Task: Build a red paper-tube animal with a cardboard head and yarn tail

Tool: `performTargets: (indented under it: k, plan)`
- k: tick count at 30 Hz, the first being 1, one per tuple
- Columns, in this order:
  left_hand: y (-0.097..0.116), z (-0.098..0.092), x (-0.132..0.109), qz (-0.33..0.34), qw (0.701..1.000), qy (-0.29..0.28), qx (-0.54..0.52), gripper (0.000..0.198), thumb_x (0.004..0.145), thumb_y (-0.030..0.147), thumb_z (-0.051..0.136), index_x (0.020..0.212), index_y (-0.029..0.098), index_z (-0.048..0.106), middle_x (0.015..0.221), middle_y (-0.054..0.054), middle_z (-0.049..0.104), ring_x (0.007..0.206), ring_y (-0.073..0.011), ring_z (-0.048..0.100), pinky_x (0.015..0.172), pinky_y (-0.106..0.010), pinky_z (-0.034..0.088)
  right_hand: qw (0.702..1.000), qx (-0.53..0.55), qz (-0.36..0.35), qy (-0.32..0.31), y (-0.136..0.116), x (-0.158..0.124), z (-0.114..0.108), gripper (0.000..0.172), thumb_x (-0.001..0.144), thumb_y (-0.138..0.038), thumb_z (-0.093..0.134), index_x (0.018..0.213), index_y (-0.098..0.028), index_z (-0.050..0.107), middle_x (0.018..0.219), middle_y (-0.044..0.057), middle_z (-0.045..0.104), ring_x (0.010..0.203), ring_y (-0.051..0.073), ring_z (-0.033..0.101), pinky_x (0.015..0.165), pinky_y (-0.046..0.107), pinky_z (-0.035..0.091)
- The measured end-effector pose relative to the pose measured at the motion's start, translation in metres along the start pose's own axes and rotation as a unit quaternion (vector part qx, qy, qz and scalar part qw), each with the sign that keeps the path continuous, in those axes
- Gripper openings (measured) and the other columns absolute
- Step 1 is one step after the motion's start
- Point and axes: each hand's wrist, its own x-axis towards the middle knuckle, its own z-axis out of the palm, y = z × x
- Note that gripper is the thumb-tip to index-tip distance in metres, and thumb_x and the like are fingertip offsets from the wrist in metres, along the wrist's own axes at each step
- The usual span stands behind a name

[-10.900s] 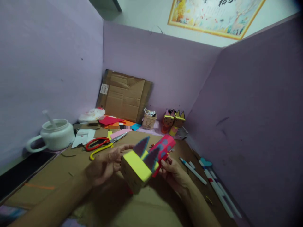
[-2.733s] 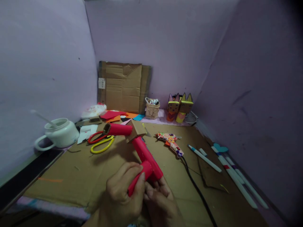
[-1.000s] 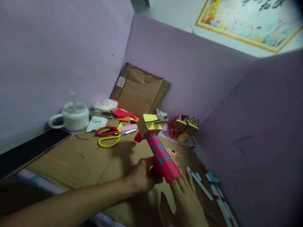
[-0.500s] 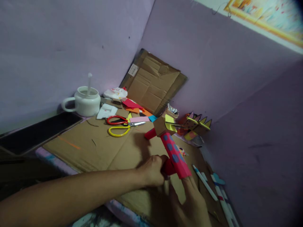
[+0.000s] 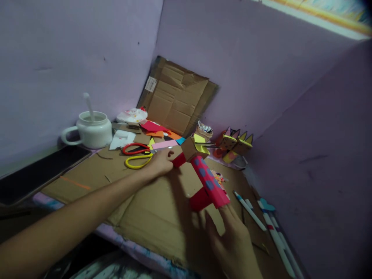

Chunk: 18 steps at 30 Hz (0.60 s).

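Observation:
A paper animal figure stands on the cardboard sheet. Its body is a pink-red paper tube (image 5: 207,178) with blue spots, and its head is a brown cardboard box (image 5: 189,150) with yellow paper on it. Two shorter red tubes form legs: a far leg (image 5: 179,159) and a near leg (image 5: 200,199). My left hand (image 5: 162,162) is at the far leg with its fingers curled against it; the fingertips are partly hidden. At the near end of the spotted tube, my right hand (image 5: 236,236) holds it with its fingers in or against the opening, the thumb standing apart.
Scissors (image 5: 138,155) with red and yellow handles lie just beyond my left hand. A white mug (image 5: 95,131) stands at left beside a dark flat panel (image 5: 43,174). Paper scraps (image 5: 155,127) lie at the back. Markers (image 5: 250,211) lie at right.
My left hand has gone from the near leg to the far leg, moving forward and left. The right hand stays at the tube's end. The view has shifted slightly.

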Motion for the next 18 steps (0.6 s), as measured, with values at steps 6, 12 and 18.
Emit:
performTargets:
  k: [6, 12, 18]
  plan:
    - [-0.002, 0.006, 0.015, 0.022, 0.996, -0.074, -0.043, 0.040, 0.059, 0.007, 0.060, 0.098, 0.015, 0.063, 0.094, -0.006, 0.068, 0.083, -0.0203, 0.063, 0.071, -0.029, 0.049, 0.997, -0.032, -0.019, 0.065, -0.001, 0.007, 0.000, 0.017, 0.083, -0.017, 0.045, 0.096, -0.018, 0.056, 0.084, 0.007, 0.064, 0.073, 0.019, 0.063, 0.058, 0.026, 0.047]
    - [-0.008, 0.013, 0.012, -0.002, 0.995, -0.061, -0.076, 0.028, 0.059, 0.012, 0.062, 0.087, 0.013, 0.061, 0.084, -0.004, 0.066, 0.077, -0.0189, 0.061, 0.063, -0.026, 0.049, 0.994, -0.053, -0.040, 0.081, 0.004, 0.000, 0.007, 0.020, 0.085, -0.017, 0.045, 0.099, -0.019, 0.059, 0.087, 0.009, 0.065, 0.077, 0.020, 0.065, 0.058, 0.025, 0.049]
    - [-0.007, 0.013, 0.011, -0.041, 0.988, -0.086, -0.121, 0.022, 0.063, 0.015, 0.061, 0.086, 0.011, 0.059, 0.073, -0.003, 0.062, 0.049, -0.0095, 0.053, 0.042, -0.020, 0.043, 0.990, -0.073, -0.051, 0.110, 0.003, -0.005, 0.013, 0.024, 0.086, -0.020, 0.047, 0.107, -0.019, 0.058, 0.088, 0.008, 0.067, 0.070, 0.018, 0.065, 0.053, 0.024, 0.049]
